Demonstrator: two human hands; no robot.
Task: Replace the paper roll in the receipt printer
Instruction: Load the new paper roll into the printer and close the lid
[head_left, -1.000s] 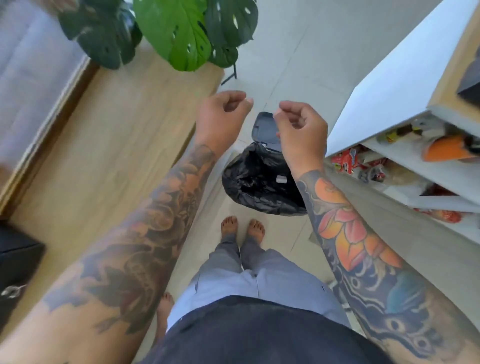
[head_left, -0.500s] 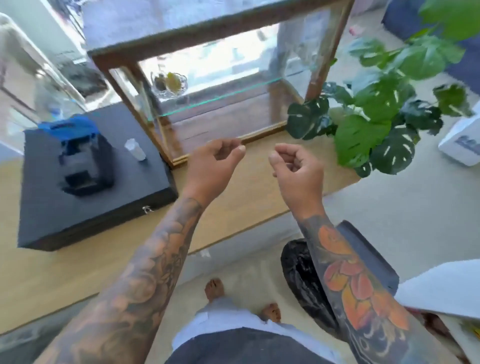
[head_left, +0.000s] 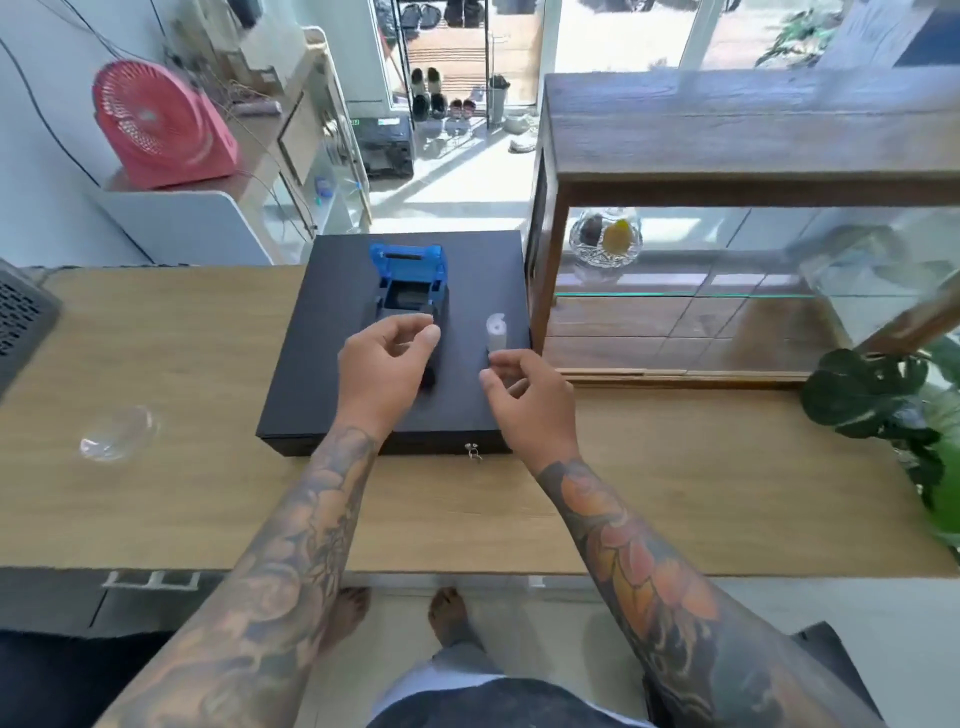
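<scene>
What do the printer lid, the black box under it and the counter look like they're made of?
Printer lid: likely glossy blue plastic, moulded shape.
Black box: probably matte painted metal, with a flat top, sharp edges and a front key lock.
Counter: light wood or wood-look laminate, grain visible.

View swung from the floor and black bin bag, across the plant, to face the tabletop (head_left: 675, 493) squarely. Both hands lowered from chest height to above the black cash drawer (head_left: 332, 364). Left hand (head_left: 387, 364) now curled just over the front of the receipt printer (head_left: 408, 283), its blue lid open. Right hand (head_left: 530, 400) now just beside the upright white paper roll (head_left: 497, 335), fingertips near its base; contact cannot be confirmed. Neither hand pinching a scrap any longer.
</scene>
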